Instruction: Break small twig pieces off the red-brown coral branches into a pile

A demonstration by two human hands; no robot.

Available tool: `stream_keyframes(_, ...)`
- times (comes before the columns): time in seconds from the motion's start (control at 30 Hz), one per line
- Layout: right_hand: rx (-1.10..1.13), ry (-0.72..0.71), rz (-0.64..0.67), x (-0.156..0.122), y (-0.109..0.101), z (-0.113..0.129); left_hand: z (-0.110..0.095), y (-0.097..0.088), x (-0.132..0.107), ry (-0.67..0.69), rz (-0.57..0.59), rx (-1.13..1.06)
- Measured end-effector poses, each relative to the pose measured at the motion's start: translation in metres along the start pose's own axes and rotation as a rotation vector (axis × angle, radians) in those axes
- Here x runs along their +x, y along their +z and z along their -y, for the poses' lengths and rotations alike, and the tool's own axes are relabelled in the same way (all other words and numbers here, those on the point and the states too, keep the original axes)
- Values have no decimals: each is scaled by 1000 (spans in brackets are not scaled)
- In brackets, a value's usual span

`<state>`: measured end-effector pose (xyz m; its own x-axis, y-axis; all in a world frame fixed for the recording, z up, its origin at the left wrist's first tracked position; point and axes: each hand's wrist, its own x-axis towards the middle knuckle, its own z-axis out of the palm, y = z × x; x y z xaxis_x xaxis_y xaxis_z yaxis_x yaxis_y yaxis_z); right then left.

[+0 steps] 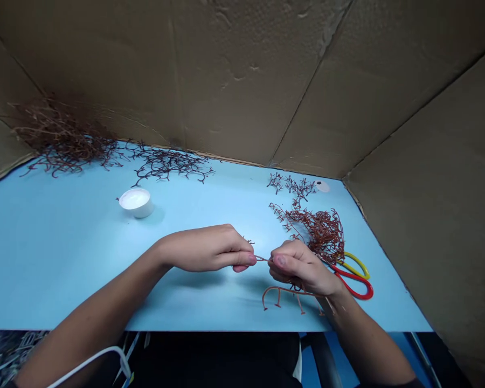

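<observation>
Pinching a thin reddish-brown twig (261,258) together, the left hand (204,249) and right hand (301,267) are nearly touching while a white cup (136,202) of smooth white contents is sitting well apart on the blue worktop (56,269).

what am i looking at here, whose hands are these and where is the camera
There is no machine here. This is one picture from a camera worn on a person's head, looking down at their own bare hands. The left hand and right hand pinch a thin reddish-brown twig between their fingertips. A larger branched twig lies just below the right hand. Two twig piles sit on the light blue board, one at the far left and one at the right. Also there are a small white tub and red and yellow handles, probably scissors. Cardboard walls rise behind.
</observation>
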<state>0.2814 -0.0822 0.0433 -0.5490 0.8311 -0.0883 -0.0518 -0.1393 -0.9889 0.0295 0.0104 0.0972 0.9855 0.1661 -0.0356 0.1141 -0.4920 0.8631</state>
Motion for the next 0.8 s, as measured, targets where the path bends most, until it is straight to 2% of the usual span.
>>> stream_keyframes(0.17,-115,-6,-33,0,1,0,2,-7,-2,42,6,-112)
stream_keyframes(0.33,-281,10,30,-3,2,6,3,-12,1,52,84,-298)
stream_keyframes(0.43,-284,-28,26,-15,-4,13,9,-20,-15,13,117,-311)
stream_keyframes(0.5,-203,-115,-109,-24,-11,19,14,-27,-32,-41,57,-312)
stream_keyframes(0.53,-152,-154,-197,-26,-14,22,16,-29,-40,-73,-8,-325)
stream_keyframes(0.57,-109,-164,-268,-26,-15,24,17,-30,-44,-77,-128,-349)
stream_keyframes(0.6,-81,-141,-291,-25,-17,25,18,-30,-45,-73,-155,-346)
stream_keyframes(0.67,-45,-106,-274,-16,-17,25,20,-24,-34,-76,-123,-228)
stream_keyframes(0.8,5,-143,-346,4,-15,16,34,9,8,-124,-261,-3)
